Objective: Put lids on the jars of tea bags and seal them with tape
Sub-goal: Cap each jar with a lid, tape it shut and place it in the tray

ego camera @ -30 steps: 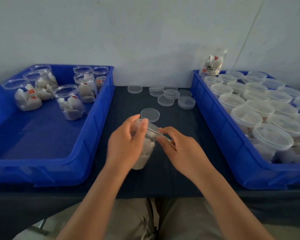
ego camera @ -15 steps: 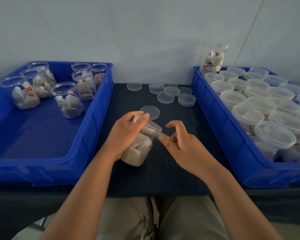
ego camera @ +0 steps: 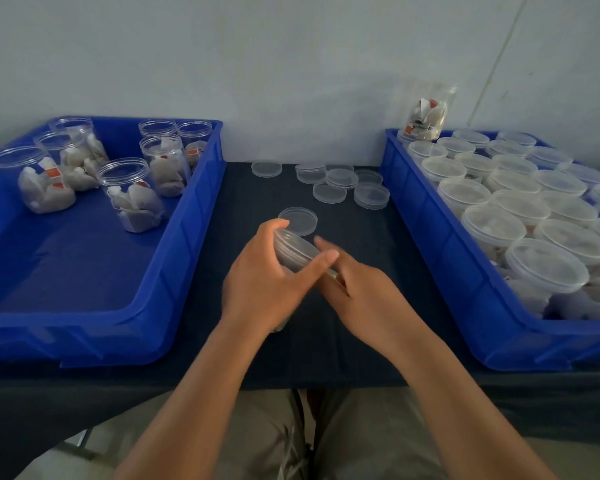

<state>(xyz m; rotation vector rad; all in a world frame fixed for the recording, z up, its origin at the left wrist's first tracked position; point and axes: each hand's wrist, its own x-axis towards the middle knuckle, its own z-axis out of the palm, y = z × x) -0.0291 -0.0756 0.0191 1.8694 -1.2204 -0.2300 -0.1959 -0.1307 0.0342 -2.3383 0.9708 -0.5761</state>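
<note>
Left hand (ego camera: 264, 282) clamped round tilted jar (ego camera: 293, 252), lid (ego camera: 286, 239) end raised over mid-table cloth (ego camera: 378, 244). Right hand (ego camera: 364, 299) fingers along lid seam, blurred; possibly pressing tape, pinch or flat touch impossible to tell. Risks: slack grip, jar rolling; tape wrinkled or off seam.

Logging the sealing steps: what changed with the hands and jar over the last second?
The right hand, slightly off the lidded clear plastic jar of tea bags half a second ago, has moved back against it. The left hand has turned the jar, hiding its body. Unchanged: left grip, loose clear lids, blue plastic bins.
</note>
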